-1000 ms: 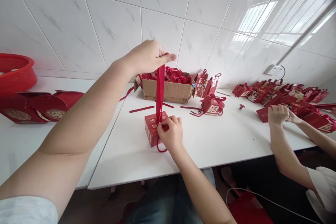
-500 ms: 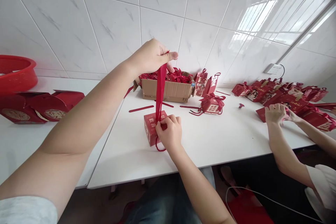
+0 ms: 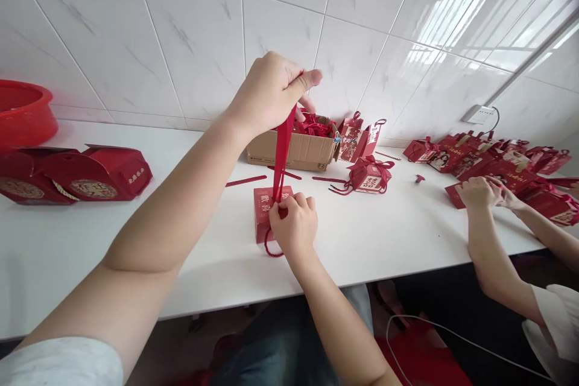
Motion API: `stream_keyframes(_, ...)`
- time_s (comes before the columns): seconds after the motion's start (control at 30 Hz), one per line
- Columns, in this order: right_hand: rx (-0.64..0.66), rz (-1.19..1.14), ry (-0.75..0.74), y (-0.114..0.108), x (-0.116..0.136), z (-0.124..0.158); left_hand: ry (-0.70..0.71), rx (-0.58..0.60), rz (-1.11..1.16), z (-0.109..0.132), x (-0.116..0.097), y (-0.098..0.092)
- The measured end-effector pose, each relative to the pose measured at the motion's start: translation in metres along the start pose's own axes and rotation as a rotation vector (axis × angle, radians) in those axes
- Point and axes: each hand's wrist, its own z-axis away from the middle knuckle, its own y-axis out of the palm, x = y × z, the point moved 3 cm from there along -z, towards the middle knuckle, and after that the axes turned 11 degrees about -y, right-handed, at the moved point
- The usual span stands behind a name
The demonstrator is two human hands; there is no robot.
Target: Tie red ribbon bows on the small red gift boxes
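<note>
A small red gift box [image 3: 263, 212] with pale lettering sits on the white table in front of me. A red ribbon [image 3: 282, 148] rises taut from its top. High above the box, my left hand [image 3: 275, 90] is closed on the ribbon's upper end. My right hand [image 3: 296, 222] pinches the ribbon's lower part against the top of the box, covering its right side. A dark red cord loop [image 3: 270, 247] hangs at the box's front, below my right hand.
A cardboard box [image 3: 289, 154] of red ribbons stands by the wall. Finished red boxes [image 3: 370, 175] are to its right, large red boxes [image 3: 97, 184] and a red basin [image 3: 27, 114] at left. A co-worker's hands [image 3: 482, 193] handle a red box at right.
My left hand has moved up and slightly right, still holding the ribbon. The box has turned a little under my right hand, which keeps its pinch. The view has shifted somewhat.
</note>
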Motion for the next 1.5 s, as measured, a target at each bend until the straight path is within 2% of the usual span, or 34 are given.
stream_keyframes(0.1,0.017,-0.039,0.051,0.006,-0.003,-0.01,0.002,0.063,0.102,0.008,-0.002,0.011)
stream_keyframes(0.2,0.055,-0.07,0.122,0.014,-0.008,-0.02,-0.024,0.127,0.334,0.009,0.005,0.017)
stream_keyframes(0.3,0.136,-0.093,0.139,0.017,-0.011,-0.028,-0.011,0.119,0.591,0.007,0.017,0.015)
stream_keyframes(0.4,0.29,-0.139,0.07,0.004,-0.013,-0.038,0.019,0.059,0.792,0.004,0.028,0.008)
stream_keyframes(0.53,0.572,-0.28,-0.007,-0.033,-0.021,-0.063,0.057,-0.012,0.892,0.0,0.04,0.007)
stream_keyframes(0.6,0.637,-0.325,-0.045,-0.051,-0.027,-0.082,0.061,-0.041,0.904,-0.003,0.044,0.008)
stream_keyframes(0.67,0.597,-0.368,-0.069,-0.063,-0.034,-0.103,0.057,-0.067,0.887,-0.006,0.047,0.009)
stream_keyframes(0.73,0.609,-0.518,-0.08,-0.063,-0.04,-0.119,0.043,-0.082,0.851,-0.008,0.049,0.008)
stream_keyframes(0.83,0.71,-0.876,-0.132,-0.051,-0.042,-0.131,0.018,-0.099,0.775,-0.01,0.05,0.005)
stream_keyframes(0.93,0.631,-1.057,-0.174,-0.04,-0.038,-0.135,-0.021,-0.084,0.721,-0.012,0.051,0.003)
stream_keyframes(1.03,0.494,-1.1,-0.149,-0.038,-0.028,-0.134,-0.059,-0.003,0.737,-0.015,0.053,0.005)
stream_keyframes(1.1,0.468,-1.096,-0.131,-0.039,-0.021,-0.131,-0.06,0.03,0.749,-0.015,0.053,0.006)
stream_keyframes(1.27,0.513,-1.126,-0.087,-0.029,-0.018,-0.128,-0.062,0.063,0.7,-0.013,0.054,0.014)
stream_keyframes(1.4,0.571,-1.252,0.038,-0.015,-0.026,-0.129,-0.037,0.032,0.641,-0.015,0.057,0.017)
stream_keyframes(1.5,0.628,-1.265,0.077,-0.012,-0.027,-0.128,-0.074,-0.012,0.575,-0.018,0.061,0.015)
